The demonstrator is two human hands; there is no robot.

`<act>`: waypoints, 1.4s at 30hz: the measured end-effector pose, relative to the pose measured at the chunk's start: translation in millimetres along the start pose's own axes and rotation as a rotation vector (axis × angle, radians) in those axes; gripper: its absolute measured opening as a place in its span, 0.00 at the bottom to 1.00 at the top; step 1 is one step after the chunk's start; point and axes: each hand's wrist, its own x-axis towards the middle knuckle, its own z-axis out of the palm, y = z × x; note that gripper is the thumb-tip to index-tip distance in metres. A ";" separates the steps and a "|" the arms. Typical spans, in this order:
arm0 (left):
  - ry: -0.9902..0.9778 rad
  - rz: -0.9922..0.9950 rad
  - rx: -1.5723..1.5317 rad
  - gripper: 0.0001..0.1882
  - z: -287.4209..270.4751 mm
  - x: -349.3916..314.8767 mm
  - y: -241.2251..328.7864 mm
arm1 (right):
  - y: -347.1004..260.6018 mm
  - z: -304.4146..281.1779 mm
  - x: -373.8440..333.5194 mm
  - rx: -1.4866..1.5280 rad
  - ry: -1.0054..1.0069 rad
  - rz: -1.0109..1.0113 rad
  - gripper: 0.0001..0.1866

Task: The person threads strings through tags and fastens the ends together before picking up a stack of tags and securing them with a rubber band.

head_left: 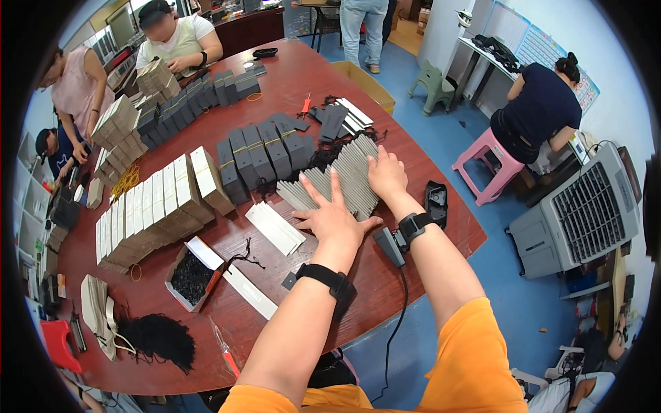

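Observation:
A long row of thin grey card tags (356,171), slanted and fanned against each other, lies in front of me on the table. My left hand (334,215) rests on its near side, fingers spread wide and thumb pointing right. At the right end of the row, my right hand (387,177) lies with its fingers stretched out against the tags; its fingertips are partly hidden. Black cords (330,153) bunch along the far side of the row. Some loose white tags (275,228) lie left of my left hand.
Banded stacks of dark tags (265,150) and white tags (151,206) stand left. An open box of black cords (194,274) sits nearer. A corded grey device (390,246) and a black holder (436,203) are by my right wrist. Co-workers (175,41) are around the table (406,148).

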 end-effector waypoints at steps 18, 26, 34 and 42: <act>0.225 0.270 -0.090 0.61 7.8 12.5 -46.6 | 18.2 9.6 -8.5 0.229 0.267 0.057 0.27; 0.487 0.296 0.035 0.63 48.0 24.0 -32.2 | 14.0 21.4 -8.6 0.236 0.433 -0.138 0.19; 0.263 0.192 -0.153 0.52 28.3 19.2 1.7 | 11.0 25.9 -9.5 0.251 0.350 -0.133 0.19; 0.402 0.155 -0.153 0.41 45.6 34.8 5.5 | 10.9 17.0 -6.5 0.144 0.285 -0.123 0.24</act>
